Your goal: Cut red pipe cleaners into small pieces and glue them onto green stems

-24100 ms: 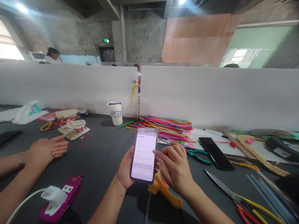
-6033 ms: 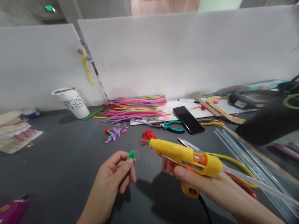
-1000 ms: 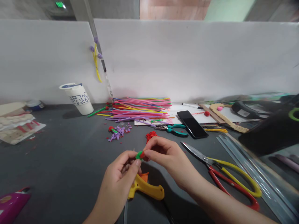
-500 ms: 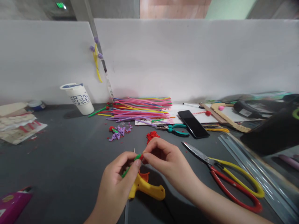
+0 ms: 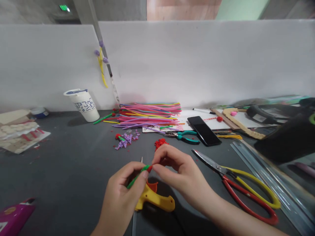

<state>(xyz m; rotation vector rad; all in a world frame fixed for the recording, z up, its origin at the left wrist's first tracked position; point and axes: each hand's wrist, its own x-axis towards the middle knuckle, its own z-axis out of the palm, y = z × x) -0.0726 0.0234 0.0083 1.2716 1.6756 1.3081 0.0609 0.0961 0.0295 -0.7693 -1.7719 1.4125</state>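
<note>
Between the thumb and fingers of my left hand [image 5: 125, 188] is a green pipe cleaner [image 5: 133, 181], slanting up to the right. A small red piece [image 5: 150, 168] sits at its tip. The thumb and forefinger of my right hand [image 5: 176, 168] are pinched on that red end. Below my hands lies a yellow glue gun [image 5: 157, 200] with an orange trigger, partly hidden by my left hand. Just beyond my right hand is a pile of red snippets [image 5: 160, 143]. Left of it lie purple snippets [image 5: 126, 141].
A bundle of pipe cleaners [image 5: 150, 114] lies at the back. Pliers [image 5: 183, 135], a phone [image 5: 204, 130] and large scissors [image 5: 241, 183] are to the right, with clear glue sticks [image 5: 261, 177] beyond. A paper cup [image 5: 85, 105] stands at back left; a purple package [image 5: 16, 216] lies front left.
My right fingertips have shifted slightly to the right along the red end, so more of the red tip shows. My left hand keeps its hold on the green pipe cleaner.
</note>
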